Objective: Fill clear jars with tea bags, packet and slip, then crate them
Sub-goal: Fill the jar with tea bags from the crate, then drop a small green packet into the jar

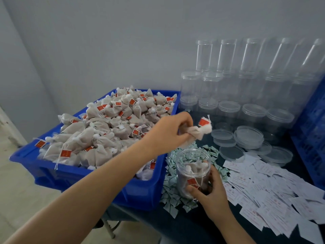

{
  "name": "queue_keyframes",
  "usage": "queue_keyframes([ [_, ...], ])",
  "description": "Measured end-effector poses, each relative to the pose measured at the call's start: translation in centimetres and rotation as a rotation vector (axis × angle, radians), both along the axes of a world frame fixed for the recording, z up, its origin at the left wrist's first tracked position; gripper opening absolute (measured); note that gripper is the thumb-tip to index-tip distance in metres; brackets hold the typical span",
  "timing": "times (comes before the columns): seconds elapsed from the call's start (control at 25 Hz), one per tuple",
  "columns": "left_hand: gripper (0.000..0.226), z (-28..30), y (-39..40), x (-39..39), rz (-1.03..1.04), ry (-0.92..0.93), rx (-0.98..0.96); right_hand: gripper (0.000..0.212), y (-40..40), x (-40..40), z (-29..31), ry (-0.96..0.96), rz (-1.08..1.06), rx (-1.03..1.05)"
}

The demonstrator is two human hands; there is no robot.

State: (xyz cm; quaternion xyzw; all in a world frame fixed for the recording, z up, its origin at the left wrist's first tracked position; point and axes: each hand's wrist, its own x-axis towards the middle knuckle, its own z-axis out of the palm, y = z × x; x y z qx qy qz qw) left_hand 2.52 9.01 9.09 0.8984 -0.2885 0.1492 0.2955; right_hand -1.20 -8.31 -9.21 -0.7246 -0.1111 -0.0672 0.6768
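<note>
Filling is in hand: a beige, red-tagged tea bag (197, 131) is pinched by the left hand (168, 132) above the open clear plastic jar (192, 173) (gripped by the right hand (212, 192)); lowering it in comes next.

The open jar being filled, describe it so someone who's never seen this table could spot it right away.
Start at the big blue bin heaped with tea bags; just right of its near corner lies a scatter of small green-and-white packets. The jar stands among them, gripped by the right hand. Unlike the empty jars stacked behind, it has no lid and holds tea bags.
</note>
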Motion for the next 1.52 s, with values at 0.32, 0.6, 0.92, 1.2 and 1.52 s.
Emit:
queue_keyframes([
  [0.32,0.016,-5.2,-3.0,0.6,-0.034,0.018,-0.032,0.094,0.2,0.0,0.5,0.031,0.001,0.042],
  [0.6,0.019,-4.9,-3.0,-0.3,-0.174,0.025,0.043,0.088,0.0,0.0,0.2,0.020,-0.001,0.043],
  [0.92,0.056,-4.0,-3.1,-1.6,-0.122,-0.057,0.362,0.071,0.0,0.2,0.5,0.004,0.012,0.147],
  [1.2,0.093,-3.9,-3.4,-3.2,-0.194,0.147,0.629,0.079,0.0,0.3,0.3,0.012,-0.021,0.217],
  [1.52,0.082,-1.6,-7.2,-3.1,-0.014,0.160,0.670,0.074,-1.9,-0.7,1.8,-0.049,-0.070,0.094],
])
